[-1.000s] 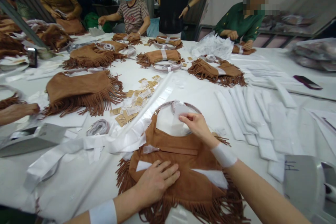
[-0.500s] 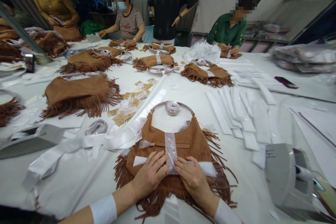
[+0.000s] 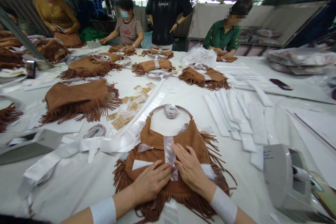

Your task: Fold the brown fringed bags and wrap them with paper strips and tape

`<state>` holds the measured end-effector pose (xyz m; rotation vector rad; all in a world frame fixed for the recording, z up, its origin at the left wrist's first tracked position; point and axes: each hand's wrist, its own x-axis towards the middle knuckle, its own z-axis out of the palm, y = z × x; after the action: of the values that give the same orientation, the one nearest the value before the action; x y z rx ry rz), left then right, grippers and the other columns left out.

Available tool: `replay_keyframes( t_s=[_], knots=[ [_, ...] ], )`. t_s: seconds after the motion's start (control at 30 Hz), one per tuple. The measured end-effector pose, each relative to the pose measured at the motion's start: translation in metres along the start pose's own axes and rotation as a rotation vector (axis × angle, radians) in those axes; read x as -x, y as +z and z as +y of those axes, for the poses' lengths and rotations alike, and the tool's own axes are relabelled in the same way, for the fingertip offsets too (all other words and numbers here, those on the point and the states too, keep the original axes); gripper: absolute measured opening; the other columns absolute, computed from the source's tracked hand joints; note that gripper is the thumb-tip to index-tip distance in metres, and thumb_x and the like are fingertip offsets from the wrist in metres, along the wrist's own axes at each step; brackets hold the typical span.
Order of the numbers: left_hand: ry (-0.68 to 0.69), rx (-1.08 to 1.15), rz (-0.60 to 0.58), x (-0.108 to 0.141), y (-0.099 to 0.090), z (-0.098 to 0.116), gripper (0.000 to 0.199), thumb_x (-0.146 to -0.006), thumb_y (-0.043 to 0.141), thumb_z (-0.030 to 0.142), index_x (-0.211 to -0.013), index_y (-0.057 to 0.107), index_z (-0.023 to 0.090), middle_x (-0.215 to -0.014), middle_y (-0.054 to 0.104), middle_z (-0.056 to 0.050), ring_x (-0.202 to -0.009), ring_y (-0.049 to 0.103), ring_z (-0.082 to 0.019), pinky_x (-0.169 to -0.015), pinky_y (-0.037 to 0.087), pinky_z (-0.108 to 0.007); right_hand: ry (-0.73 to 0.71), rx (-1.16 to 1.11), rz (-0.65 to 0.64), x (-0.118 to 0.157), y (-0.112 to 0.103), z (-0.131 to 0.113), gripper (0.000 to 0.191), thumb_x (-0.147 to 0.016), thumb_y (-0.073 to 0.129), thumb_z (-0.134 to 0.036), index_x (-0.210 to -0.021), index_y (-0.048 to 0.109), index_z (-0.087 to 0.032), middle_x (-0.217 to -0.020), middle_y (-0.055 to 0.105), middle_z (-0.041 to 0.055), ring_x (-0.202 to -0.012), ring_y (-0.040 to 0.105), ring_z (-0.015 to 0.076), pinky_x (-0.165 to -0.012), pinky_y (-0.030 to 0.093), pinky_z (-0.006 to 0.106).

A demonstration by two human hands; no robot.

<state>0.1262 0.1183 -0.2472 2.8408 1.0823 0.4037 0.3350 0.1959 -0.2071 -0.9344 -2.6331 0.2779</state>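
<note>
A brown fringed handbag [image 3: 154, 133] lies flat on the table in front of me, its wrapped handle [image 3: 181, 107] pointing away. Down its middle runs a clear plastic strip [image 3: 168, 147], over a white foam strip [image 3: 141, 164] lying across the bag. My left hand [image 3: 153, 181] rests flat, fingertips on the strip's lower part. Fingers extended, my right hand [image 3: 190, 168] lies on the bag with its fingertips at the strip's right edge. Neither hand grasps anything. A coiled wrapped strap [image 3: 170, 111] sits inside the handle loop.
Grey tape dispensers stand at right [image 3: 278, 178] and left [image 3: 34, 145]. White foam strips [image 3: 236, 112] lie to the right, paper tags [image 3: 128, 108] and a long white ribbon [image 3: 86, 145] to the left. More fringed bags [image 3: 78, 96] lie beyond. Several people are across the table.
My right hand has moved up along the plastic strip, while my left hand has slid slightly down and right. The bag stays in place; the view has tilted a little.
</note>
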Motion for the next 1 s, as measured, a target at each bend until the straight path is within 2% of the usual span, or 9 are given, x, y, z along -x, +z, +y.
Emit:
replay_keyframes(
  t_s=[0.1,0.17,0.37,0.53,0.67,0.77,0.87,0.93,1.0],
  knots=[
    [0.003,-0.005,-0.07,0.002,-0.001,0.001,0.052,-0.091,0.04,0.013,-0.142,0.035,0.016,-0.147,0.042,-0.01,-0.139,0.031,-0.023,-0.114,0.022,-0.048,0.065,0.1,-0.176,-0.022,0.01,0.011,0.055,-0.093,0.042,-0.04,-0.146,0.029,-0.027,-0.15,0.037,0.0086,-0.139,0.031,0.0324,-0.107,0.021,0.068],
    [-0.007,0.001,-0.095,0.005,-0.001,0.002,0.056,-0.089,0.041,0.012,-0.144,0.032,0.018,-0.149,0.039,-0.009,-0.14,0.029,-0.024,-0.115,0.019,-0.051,0.077,0.139,-0.228,-0.028,0.019,0.017,0.059,-0.093,0.04,-0.05,-0.146,0.027,-0.03,-0.154,0.031,0.0066,-0.14,0.026,0.0342,-0.108,0.015,0.07],
    [-0.016,0.042,-0.103,0.015,-0.002,0.001,0.061,-0.086,0.044,0.014,-0.145,0.031,0.02,-0.149,0.038,-0.009,-0.14,0.029,-0.024,-0.114,0.019,-0.05,0.091,0.209,-0.222,-0.024,0.028,0.019,0.066,-0.091,0.032,-0.061,-0.148,0.023,-0.029,-0.155,0.029,0.0066,-0.141,0.023,0.0332,-0.11,0.016,0.064],
    [-0.001,0.099,-0.134,0.012,-0.019,0.001,0.059,-0.086,0.045,0.018,-0.143,0.033,0.021,-0.147,0.042,-0.007,-0.138,0.032,-0.022,-0.115,0.018,-0.048,0.027,0.22,-0.198,-0.02,0.016,0.014,0.063,-0.091,0.035,-0.06,-0.146,0.029,-0.029,-0.152,0.035,0.0093,-0.138,0.03,0.0329,-0.108,0.014,0.068],
    [-0.15,0.155,-0.079,0.005,-0.031,0.021,0.043,-0.093,0.041,0.034,-0.135,0.045,0.026,-0.142,0.049,-0.006,-0.134,0.039,-0.023,-0.115,0.011,-0.055,-0.065,0.204,-0.183,0.02,-0.011,-0.004,0.05,-0.096,0.039,-0.037,-0.144,0.032,-0.026,-0.148,0.042,0.0106,-0.136,0.034,0.0298,-0.108,0.018,0.064],
    [-0.291,0.153,-0.013,0.003,-0.025,0.039,0.048,-0.092,0.043,0.051,-0.13,0.048,0.022,-0.139,0.051,-0.011,-0.134,0.039,-0.026,-0.114,0.009,-0.06,-0.166,0.109,-0.196,0.069,-0.027,-0.03,0.049,-0.093,0.043,-0.024,-0.142,0.037,-0.027,-0.143,0.048,0.0098,-0.127,0.043,0.0257,-0.105,0.028,0.052],
    [-0.32,0.106,0.01,0.007,-0.012,0.047,0.047,-0.095,0.043,0.043,-0.135,0.042,0.018,-0.141,0.049,-0.012,-0.136,0.036,-0.025,-0.114,0.012,-0.058,-0.244,-0.028,-0.314,0.107,-0.024,-0.058,0.051,-0.087,0.056,-0.028,-0.136,0.045,-0.03,-0.139,0.051,0.01,-0.11,0.052,0.0236,-0.092,0.039,0.042],
    [-0.298,0.06,0.002,0.01,-0.005,0.047,0.048,-0.096,0.04,0.034,-0.141,0.033,0.018,-0.143,0.046,-0.013,-0.138,0.032,-0.023,-0.115,0.013,-0.057,-0.22,-0.079,-0.36,0.12,-0.014,-0.07,0.048,-0.084,0.061,-0.031,-0.131,0.052,-0.032,-0.137,0.053,0.0087,-0.104,0.053,0.0237,-0.086,0.041,0.04],
    [-0.267,0.006,-0.029,0.013,-0.004,0.045,0.05,-0.096,0.037,0.03,-0.144,0.027,0.018,-0.146,0.043,-0.012,-0.14,0.029,-0.023,-0.114,0.014,-0.057,-0.178,-0.113,-0.34,0.125,-0.002,-0.076,0.037,-0.084,0.06,-0.031,-0.121,0.059,-0.035,-0.134,0.056,0.006,-0.102,0.052,0.0238,-0.084,0.042,0.04]
  ],
)
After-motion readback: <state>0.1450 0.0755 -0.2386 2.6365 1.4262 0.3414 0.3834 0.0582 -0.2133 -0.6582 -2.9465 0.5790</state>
